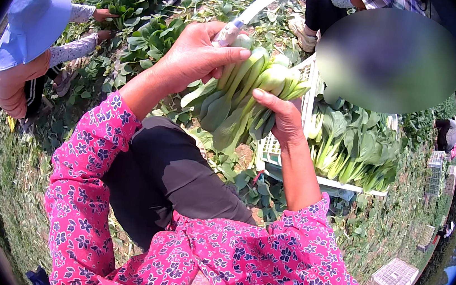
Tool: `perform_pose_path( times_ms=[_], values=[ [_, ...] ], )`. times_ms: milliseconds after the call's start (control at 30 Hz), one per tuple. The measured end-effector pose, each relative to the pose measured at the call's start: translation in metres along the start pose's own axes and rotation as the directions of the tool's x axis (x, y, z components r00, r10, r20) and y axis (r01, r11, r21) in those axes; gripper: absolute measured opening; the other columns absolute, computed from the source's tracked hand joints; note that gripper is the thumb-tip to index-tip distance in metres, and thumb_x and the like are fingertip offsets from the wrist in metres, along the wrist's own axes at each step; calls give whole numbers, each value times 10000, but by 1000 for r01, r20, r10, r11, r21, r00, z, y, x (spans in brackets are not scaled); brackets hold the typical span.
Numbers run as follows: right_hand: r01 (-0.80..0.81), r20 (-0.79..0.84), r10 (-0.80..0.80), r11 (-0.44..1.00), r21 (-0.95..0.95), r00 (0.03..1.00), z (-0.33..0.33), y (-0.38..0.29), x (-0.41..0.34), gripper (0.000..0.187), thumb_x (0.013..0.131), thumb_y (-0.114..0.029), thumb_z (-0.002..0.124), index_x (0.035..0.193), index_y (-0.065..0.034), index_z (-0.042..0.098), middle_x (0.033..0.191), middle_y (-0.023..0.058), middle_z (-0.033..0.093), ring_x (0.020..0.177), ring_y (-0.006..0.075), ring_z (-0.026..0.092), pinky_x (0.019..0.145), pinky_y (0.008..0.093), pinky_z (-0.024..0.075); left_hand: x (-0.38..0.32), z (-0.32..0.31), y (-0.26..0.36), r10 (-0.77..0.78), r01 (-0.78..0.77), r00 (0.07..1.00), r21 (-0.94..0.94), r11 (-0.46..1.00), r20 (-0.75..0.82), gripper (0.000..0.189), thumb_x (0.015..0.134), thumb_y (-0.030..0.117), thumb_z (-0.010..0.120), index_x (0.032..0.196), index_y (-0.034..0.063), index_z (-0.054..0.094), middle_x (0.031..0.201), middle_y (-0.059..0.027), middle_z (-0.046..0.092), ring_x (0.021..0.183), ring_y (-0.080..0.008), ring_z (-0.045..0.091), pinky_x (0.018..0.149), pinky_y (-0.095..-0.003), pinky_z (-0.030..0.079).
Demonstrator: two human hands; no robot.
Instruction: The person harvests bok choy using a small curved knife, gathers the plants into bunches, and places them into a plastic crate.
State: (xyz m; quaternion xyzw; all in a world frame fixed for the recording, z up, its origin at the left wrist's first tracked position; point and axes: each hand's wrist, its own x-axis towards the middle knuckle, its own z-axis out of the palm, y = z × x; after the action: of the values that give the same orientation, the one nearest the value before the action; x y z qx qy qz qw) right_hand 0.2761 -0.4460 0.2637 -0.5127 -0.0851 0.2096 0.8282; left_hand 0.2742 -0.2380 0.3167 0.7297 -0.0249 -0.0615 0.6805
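Observation:
In the upper middle, my left hand [190, 56] is closed around the handle of a sickle [265, 4], its pale curved blade pointing up and right, away from me. The left thumb lies against a bunch of bok choy [237, 95]. My right hand [284, 118] grips that bunch from the other side, thumb on a stem. The pale stem bases face up and right, while the green leaves hang down over the ground. Beside my right forearm stands a white plastic crate [345, 186] with rows of bok choy [348, 143] in it; a blurred patch covers its far part.
At left a co-worker in a blue hat [35, 23] bends with both hands at growing plants [119, 3]. Another person's shoe [306, 33] is near the crate's far end. My knee [167, 152] is below my hands. A pale crate [392, 281] sits lower right. Cut leaves litter the soil.

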Motion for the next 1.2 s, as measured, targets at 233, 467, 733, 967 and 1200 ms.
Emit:
perform_pose_path(
  times_ms=[233,467,733,967,1200],
  values=[
    [-36,141,4,973,226,990,7,18,0,586,733,-240,670,1243,-7,501,1101,113,613,974,204,619,874,335,506,0,15,-8,-61,49,997,-263,964,-36,413,859,304,689,1177,59,594,678,69,537,455,5,421,380,-159,313],
    [-27,-62,36,990,139,997,-23,-35,1,415,729,-40,704,1126,9,589,999,99,664,870,185,664,791,324,552,-1,0,-6,-99,76,983,-146,986,-157,453,885,385,642,1129,8,581,996,-108,674,444,-27,409,369,-181,322],
    [-159,-406,-216,683,-713,888,-162,-197,27,378,699,-94,743,1038,9,613,941,86,671,806,182,666,744,315,537,-4,-50,3,-2,-50,908,-112,992,-419,410,882,339,654,1093,-6,580,945,-127,679,430,-25,402,369,-174,312],
    [-913,-879,-284,25,-407,384,-332,-76,107,936,706,-585,639,1388,-58,274,1306,200,519,1167,376,530,997,453,389,-7,-46,5,44,-81,916,-78,994,-400,392,919,298,606,1143,-21,566,906,-127,676,410,-17,387,363,-165,293],
    [-792,-860,143,486,-370,489,-335,-58,112,636,761,-551,595,1203,-99,532,1134,124,622,909,265,603,840,389,465,-16,-65,7,82,-88,905,5,996,-418,377,917,275,614,1149,-19,567,867,-99,676,411,-5,385,371,-154,293]
  ],
)
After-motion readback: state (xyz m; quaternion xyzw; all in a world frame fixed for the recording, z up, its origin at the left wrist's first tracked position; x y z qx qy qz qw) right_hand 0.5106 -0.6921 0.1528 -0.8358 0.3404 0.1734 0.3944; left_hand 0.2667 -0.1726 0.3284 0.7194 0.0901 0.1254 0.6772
